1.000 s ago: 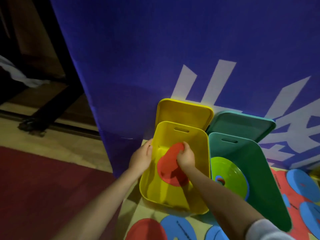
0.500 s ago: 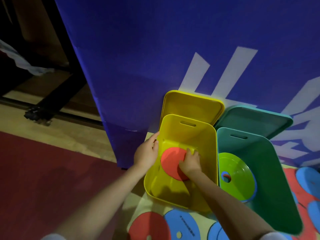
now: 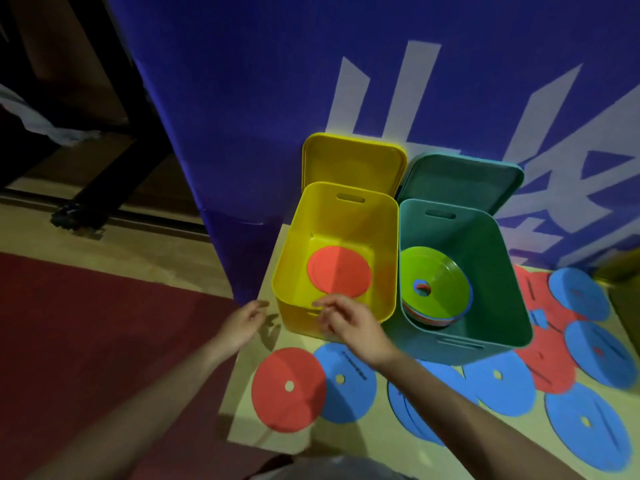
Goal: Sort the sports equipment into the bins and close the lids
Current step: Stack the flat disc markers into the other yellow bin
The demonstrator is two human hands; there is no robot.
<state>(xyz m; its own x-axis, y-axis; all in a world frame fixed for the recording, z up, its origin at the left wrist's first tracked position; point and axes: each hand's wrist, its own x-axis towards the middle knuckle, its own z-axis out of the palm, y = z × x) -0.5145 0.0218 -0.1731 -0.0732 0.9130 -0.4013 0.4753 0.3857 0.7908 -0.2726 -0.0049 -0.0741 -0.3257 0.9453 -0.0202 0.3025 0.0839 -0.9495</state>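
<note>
Both hands empty, fingers loose: left hand (image 3: 242, 323) off the yellow bin (image 3: 349, 223)'s near-left corner, right hand (image 3: 349, 325) at its front rim, red disc (image 3: 338, 270) flat inside.

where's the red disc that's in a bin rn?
Head view, center: red disc lies flat in the yellow bin, left of the green bin.

A red disc (image 3: 338, 270) lies flat in the open yellow bin (image 3: 387, 258); both hands hover empty.
</note>
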